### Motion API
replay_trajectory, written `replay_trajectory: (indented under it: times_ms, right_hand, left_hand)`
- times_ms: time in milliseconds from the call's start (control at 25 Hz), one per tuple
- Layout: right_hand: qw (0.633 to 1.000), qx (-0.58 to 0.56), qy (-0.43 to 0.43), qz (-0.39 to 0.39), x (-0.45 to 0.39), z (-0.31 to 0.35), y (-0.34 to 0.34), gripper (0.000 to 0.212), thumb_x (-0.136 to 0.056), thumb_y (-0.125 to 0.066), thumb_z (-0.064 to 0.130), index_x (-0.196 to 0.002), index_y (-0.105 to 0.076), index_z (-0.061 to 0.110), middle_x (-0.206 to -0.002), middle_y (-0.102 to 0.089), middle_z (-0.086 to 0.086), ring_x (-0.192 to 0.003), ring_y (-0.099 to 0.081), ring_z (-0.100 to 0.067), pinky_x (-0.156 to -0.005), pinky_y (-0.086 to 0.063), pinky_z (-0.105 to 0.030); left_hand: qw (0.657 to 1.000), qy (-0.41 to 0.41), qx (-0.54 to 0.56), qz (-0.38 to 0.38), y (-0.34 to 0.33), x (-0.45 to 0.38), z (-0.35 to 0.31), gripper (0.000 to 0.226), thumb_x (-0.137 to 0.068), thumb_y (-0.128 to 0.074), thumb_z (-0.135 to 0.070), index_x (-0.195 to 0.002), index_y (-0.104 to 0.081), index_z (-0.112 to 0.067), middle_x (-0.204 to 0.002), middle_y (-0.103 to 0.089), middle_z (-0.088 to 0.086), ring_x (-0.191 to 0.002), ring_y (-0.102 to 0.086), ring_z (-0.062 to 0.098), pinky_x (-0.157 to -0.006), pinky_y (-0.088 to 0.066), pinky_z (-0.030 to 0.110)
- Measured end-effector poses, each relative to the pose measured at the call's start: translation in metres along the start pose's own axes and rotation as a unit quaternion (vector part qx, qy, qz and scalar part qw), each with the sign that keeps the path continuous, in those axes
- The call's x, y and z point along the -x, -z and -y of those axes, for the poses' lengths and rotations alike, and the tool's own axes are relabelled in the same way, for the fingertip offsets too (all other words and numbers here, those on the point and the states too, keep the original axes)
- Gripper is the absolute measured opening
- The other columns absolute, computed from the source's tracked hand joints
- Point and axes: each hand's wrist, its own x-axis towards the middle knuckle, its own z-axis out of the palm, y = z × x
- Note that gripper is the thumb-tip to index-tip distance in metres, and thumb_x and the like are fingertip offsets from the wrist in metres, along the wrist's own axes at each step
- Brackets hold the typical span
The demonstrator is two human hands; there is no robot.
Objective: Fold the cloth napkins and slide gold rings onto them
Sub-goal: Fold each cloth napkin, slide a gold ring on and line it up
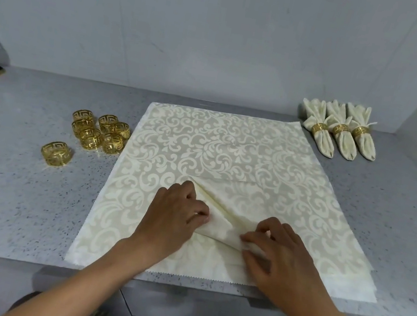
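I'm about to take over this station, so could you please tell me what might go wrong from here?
Both hands, left and right, pinch one fold in the top napkin; layers beneath could drag along. The napkin's left edge lies close to the loose gold rings, so tugging might scatter them.

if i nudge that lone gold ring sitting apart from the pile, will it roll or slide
The lone gold ring rests on its flat rim, so it would likely slide rather than roll. Its cut-out walls suggest it is light. The speckled counter looks smooth, so probably little grip.
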Motion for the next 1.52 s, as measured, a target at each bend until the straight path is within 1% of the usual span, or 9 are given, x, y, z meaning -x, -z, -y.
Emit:
replay_trajectory:
  times_ms: [200,360,480,600,720,800,960,1240,1520]
  right_hand:
    - [0.983,0.166,0.079,-0.010,-0.008,0.012,0.005,0.012,-0.079,-0.055,0.018,-0.083,-0.066,0.018,-0.068,-0.054,0.005,-0.072,-0.047,-0.020,-0.068,-0.040,-0.034]
    - [0.998,0.041,0.043,-0.033,-0.013,0.071,0.001,0.022,-0.073,-0.050,0.018,-0.093,-0.059,0.019,-0.064,-0.059,0.007,-0.062,-0.051,-0.017,-0.067,-0.043,-0.032]
    - [0.998,-0.038,-0.046,-0.014,-0.034,0.124,-0.021,0.024,-0.077,-0.052,0.017,-0.099,-0.060,0.013,-0.066,-0.062,0.005,-0.059,-0.055,-0.016,-0.060,-0.041,-0.027]
    - [0.987,-0.139,-0.082,0.010,-0.057,0.136,-0.034,0.019,-0.092,-0.055,0.027,-0.106,-0.058,0.014,-0.078,-0.069,0.003,-0.070,-0.063,-0.018,-0.060,-0.045,-0.031]
    - [0.987,-0.157,0.003,0.042,-0.045,0.104,-0.015,0.016,-0.094,-0.050,0.032,-0.097,-0.060,0.021,-0.085,-0.068,0.005,-0.075,-0.060,-0.015,-0.067,-0.049,-0.038]
    - [0.991,-0.094,0.068,0.071,-0.026,0.069,-0.003,0.020,-0.091,-0.052,0.039,-0.099,-0.063,0.025,-0.095,-0.067,0.012,-0.083,-0.058,-0.010,-0.076,-0.050,-0.032]
    - [0.977,-0.052,0.133,0.161,0.002,0.023,0.004,0.052,-0.082,-0.061,0.050,-0.130,-0.058,0.029,-0.134,-0.052,0.017,-0.121,-0.049,-0.003,-0.102,-0.041,-0.022]
    - [0.977,-0.111,0.127,0.127,0.002,0.020,0.007,0.036,-0.089,-0.060,0.038,-0.124,-0.064,0.031,-0.123,-0.053,0.019,-0.110,-0.052,-0.001,-0.091,-0.047,-0.026]
    - [0.980,-0.098,0.142,0.104,0.009,0.019,0.002,0.045,-0.086,-0.067,0.046,-0.128,-0.061,0.031,-0.126,-0.057,0.018,-0.117,-0.053,-0.001,-0.095,-0.047,-0.022]
  left_hand:
    - [0.993,0.017,-0.111,0.049,0.004,-0.003,-0.016,0.039,-0.098,-0.046,-0.033,-0.066,-0.059,-0.015,-0.065,-0.043,-0.004,-0.066,-0.045,0.018,-0.065,-0.029,0.029]
    - [0.985,0.050,-0.022,0.162,0.026,-0.012,-0.012,0.020,-0.095,-0.056,-0.034,-0.089,-0.073,-0.026,-0.077,-0.068,-0.006,-0.073,-0.062,0.008,-0.065,-0.044,0.025]
    - [0.958,0.024,0.008,0.286,0.040,-0.038,0.005,0.030,-0.092,-0.062,-0.023,-0.118,-0.069,-0.038,-0.085,-0.068,-0.010,-0.080,-0.063,0.004,-0.077,-0.050,0.023]
    - [0.944,-0.019,0.005,0.328,0.043,-0.064,0.024,0.033,-0.092,-0.064,-0.020,-0.118,-0.069,-0.040,-0.090,-0.066,-0.006,-0.084,-0.061,0.008,-0.079,-0.049,0.027]
    - [0.953,-0.040,0.029,0.300,0.030,-0.055,0.020,0.021,-0.097,-0.055,-0.028,-0.107,-0.074,-0.025,-0.085,-0.065,0.002,-0.078,-0.060,0.015,-0.076,-0.048,0.031]
    - [0.971,-0.052,0.034,0.230,0.014,-0.028,0.013,0.035,-0.101,-0.042,-0.041,-0.104,-0.066,-0.016,-0.085,-0.061,0.001,-0.078,-0.055,0.016,-0.074,-0.044,0.032]
    - [0.981,-0.106,-0.080,0.138,-0.007,0.008,0.020,0.059,-0.100,-0.017,-0.051,-0.145,-0.039,-0.021,-0.109,-0.048,-0.010,-0.095,-0.045,0.012,-0.088,-0.038,0.029]
    - [0.976,-0.150,-0.109,0.111,-0.005,0.006,0.023,0.055,-0.101,-0.017,-0.045,-0.144,-0.039,-0.019,-0.106,-0.047,-0.006,-0.089,-0.046,0.016,-0.082,-0.042,0.035]
    - [0.981,-0.139,-0.072,0.111,-0.005,0.008,0.027,0.060,-0.098,-0.022,-0.054,-0.146,-0.042,-0.024,-0.101,-0.045,-0.011,-0.088,-0.037,0.008,-0.083,-0.033,0.029]
